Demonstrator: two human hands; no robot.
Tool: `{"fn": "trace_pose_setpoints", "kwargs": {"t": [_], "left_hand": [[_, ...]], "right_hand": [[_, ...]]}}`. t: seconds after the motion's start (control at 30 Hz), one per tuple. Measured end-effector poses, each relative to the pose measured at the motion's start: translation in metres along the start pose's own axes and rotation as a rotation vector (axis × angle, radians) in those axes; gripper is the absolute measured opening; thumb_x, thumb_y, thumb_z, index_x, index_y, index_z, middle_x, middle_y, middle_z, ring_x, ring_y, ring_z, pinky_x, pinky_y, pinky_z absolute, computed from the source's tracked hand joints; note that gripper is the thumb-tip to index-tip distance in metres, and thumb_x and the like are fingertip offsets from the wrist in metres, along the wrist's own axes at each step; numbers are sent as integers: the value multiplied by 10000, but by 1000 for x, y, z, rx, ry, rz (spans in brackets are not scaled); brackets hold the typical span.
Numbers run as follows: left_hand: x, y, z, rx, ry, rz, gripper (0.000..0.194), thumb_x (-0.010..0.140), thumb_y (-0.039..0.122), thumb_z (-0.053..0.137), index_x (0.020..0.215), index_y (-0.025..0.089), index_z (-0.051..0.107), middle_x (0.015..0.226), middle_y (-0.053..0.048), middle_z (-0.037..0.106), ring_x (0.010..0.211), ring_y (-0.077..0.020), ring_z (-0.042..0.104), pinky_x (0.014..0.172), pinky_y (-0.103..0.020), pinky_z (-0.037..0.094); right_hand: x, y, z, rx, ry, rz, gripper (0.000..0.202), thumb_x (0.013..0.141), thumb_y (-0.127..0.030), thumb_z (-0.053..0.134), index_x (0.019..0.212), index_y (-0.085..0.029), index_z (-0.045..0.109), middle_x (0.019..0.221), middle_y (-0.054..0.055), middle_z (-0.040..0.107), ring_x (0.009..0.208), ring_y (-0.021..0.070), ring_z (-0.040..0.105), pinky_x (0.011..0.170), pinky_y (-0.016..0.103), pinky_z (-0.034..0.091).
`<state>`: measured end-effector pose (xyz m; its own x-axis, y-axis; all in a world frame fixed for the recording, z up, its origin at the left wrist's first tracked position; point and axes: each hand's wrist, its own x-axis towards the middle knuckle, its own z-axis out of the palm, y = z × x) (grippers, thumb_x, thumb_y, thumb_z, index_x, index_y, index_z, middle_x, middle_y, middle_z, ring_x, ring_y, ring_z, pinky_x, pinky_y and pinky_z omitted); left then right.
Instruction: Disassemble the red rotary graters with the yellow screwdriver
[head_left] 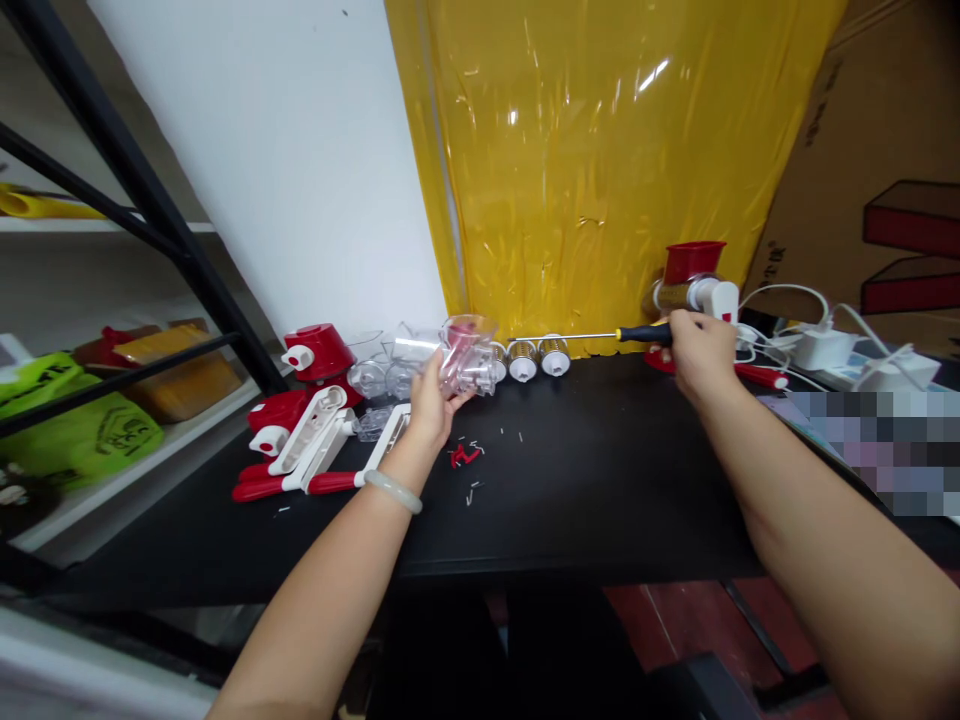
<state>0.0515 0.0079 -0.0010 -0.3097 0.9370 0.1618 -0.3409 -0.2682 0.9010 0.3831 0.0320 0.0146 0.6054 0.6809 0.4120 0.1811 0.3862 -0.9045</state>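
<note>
My left hand (pixel 429 405) is closed around a clear plastic housing (pixel 476 372), lifted slightly at the back of the black table. A screwdriver (pixel 643 334) with a black and yellow handle is gripped in my right hand (pixel 703 350). Its long shaft points left, level, and its tip appears close to the housing; I cannot tell whether they touch. More clear housings (pixel 379 378) lie left of my left hand. Several metal drums with white ends (pixel 523 362) stand against the yellow wrapping. Small red parts (pixel 463 455) and tiny screws (pixel 471 493) are scattered on the table in front.
Red parts with white knobs (pixel 319 352) and white cranks with red handles (pixel 322 440) crowd the left. A red-topped rotary grater (pixel 691 270) stands back right, beside white chargers and cables (pixel 823 345). A black metal rack (pixel 135 150) rises at left; a cardboard box (pixel 847 170) at right.
</note>
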Motion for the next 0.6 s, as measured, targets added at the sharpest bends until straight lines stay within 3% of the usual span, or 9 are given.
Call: {"fn": "trace_pose_setpoints", "kwargs": {"t": [0.17, 0.33, 0.6], "left_hand": [[-7, 9, -3, -246, -124, -147, 445, 897, 520, 535, 1165, 181, 637, 1154, -129, 718, 1162, -272, 663, 932, -413, 603], [-13, 8, -1, -317, -182, -247, 459, 925, 511, 521, 1182, 153, 650, 1246, -134, 696, 1179, -274, 660, 919, -392, 618], [-14, 4, -2, -246, -206, -177, 498, 922, 550, 514, 1227, 172, 625, 1253, -128, 691, 1122, -252, 687, 941, -397, 607]], "right_hand": [[-8, -1, 9, 148, -32, -93, 192, 785, -315, 537, 678, -180, 621, 439, -14, 529, 328, 115, 415, 347, 261, 303], [-23, -6, 14, 194, -40, -174, 218, 782, -369, 595, 663, -188, 614, 458, -28, 521, 332, 107, 418, 343, 254, 321], [-24, -3, 11, 193, -46, -248, 241, 837, -348, 585, 690, -167, 648, 493, -15, 558, 326, 105, 431, 324, 251, 303]]}}
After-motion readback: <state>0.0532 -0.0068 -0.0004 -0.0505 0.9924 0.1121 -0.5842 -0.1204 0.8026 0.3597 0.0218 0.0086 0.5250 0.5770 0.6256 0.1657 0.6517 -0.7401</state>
